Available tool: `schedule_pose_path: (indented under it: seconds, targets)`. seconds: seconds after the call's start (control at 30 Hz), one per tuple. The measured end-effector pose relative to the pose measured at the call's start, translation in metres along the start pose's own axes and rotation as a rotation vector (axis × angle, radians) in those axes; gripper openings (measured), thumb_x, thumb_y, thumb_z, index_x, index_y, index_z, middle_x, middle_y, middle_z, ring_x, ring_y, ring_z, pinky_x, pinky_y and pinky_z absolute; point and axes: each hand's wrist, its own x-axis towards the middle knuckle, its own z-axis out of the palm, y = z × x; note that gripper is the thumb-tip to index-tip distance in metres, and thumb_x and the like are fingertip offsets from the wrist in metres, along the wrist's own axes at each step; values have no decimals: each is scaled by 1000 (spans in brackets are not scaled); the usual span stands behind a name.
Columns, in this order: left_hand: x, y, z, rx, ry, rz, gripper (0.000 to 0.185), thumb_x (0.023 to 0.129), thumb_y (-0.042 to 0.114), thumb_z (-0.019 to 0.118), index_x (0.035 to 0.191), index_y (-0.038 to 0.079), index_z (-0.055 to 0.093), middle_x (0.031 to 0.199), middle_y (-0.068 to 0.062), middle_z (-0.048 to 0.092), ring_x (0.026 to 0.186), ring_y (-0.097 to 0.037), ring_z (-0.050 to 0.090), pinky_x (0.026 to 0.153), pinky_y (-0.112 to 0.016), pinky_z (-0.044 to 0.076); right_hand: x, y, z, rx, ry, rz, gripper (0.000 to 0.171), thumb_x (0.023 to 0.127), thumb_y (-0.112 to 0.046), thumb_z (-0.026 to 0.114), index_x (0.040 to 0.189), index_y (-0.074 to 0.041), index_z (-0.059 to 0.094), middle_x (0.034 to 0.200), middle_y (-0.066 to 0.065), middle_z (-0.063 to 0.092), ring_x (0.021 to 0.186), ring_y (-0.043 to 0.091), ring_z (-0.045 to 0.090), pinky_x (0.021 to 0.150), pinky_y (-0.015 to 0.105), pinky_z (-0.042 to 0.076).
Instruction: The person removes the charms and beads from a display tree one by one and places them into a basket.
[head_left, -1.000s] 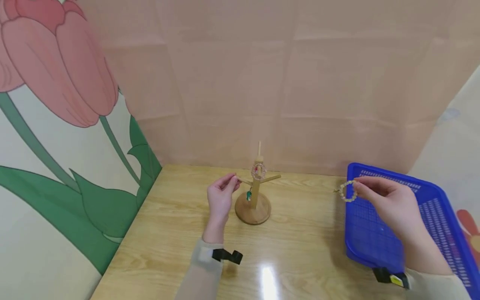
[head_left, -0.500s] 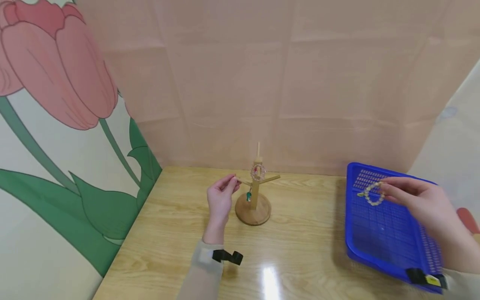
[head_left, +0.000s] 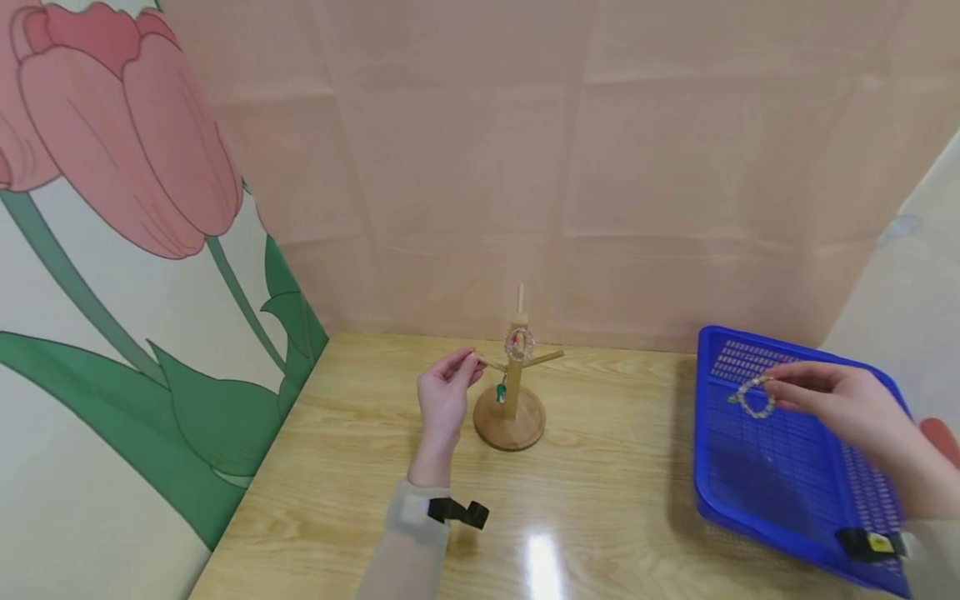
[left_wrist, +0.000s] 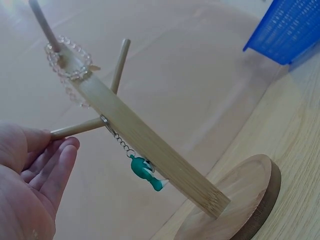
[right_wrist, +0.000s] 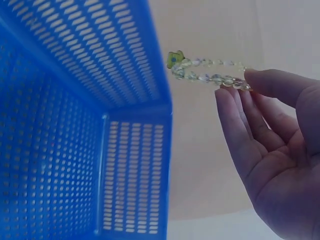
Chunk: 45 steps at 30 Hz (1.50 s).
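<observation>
Now the left hand (head_left: 444,398) pinches a peg tip on the wooden stand (head_left: 512,392); over on the right, the right hand (head_left: 847,408) pinches a beaded bracelet (head_left: 752,398) above the blue basket (head_left: 757,492). It looks light, floppy and slippery, so pinching the strand suits.

**Colours on and around the table**

The basket (head_left: 780,467) is bright blue with a perforated grid. The bracelet (right_wrist: 210,71) has pale, clear-looking beads and a yellow-green flower charm, blurred here. The stand (head_left: 513,392) is light wood; its clear-beaded ring (left_wrist: 67,67) and teal charm (left_wrist: 145,172) hang there. The table (head_left: 337,467) shows yellowish woodgrain. The wall (head_left: 112,208) bears a pink tulip with green leaves.
</observation>
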Motion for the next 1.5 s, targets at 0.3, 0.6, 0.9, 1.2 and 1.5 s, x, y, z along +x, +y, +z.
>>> schedule_pose_path:
  seconds: [0.3,0.6,0.9,1.2,1.5]
  targets:
    - [-1,1,-1,8,10,12,15,99,-3,74,112,-8,76,100,-23,77,86,-20,78,85,-34,68,16,28,-3,-52,-169,9,44,110,-24,65,133,14,62,115,19,76,89,6,73,74,22,65]
    - [-1,3,1,7,3,6,15,99,-2,74,113,-9,76,99,-21,77,87,-21,79,85,-34,68,18,43,1,-203,-224,-47,36,108,-30,69,129,-1,72,110,7,78,88,8,72,72,24,61]
    - [-2,3,0,-1,9,-12,15,99,-4,74,113,-8,76,106,-32,74,88,-21,78,87,-34,68,23,58,9,-223,-236,-81,28,105,-26,73,122,-4,77,106,6,79,88,7,71,72,24,62]
    - [-3,1,0,-8,3,-3,15,99,-2,75,113,-8,76,104,-28,76,89,-23,79,86,-34,68,25,69,14,-152,-393,-107,24,104,-11,71,119,7,74,109,16,78,88,5,72,75,25,65]
    - [-3,1,-1,1,-8,10,15,100,0,75,113,-7,77,107,-33,73,89,-21,78,86,-33,68,27,69,18,-149,-380,-104,19,100,-6,73,113,8,75,106,17,78,85,9,73,72,26,66]
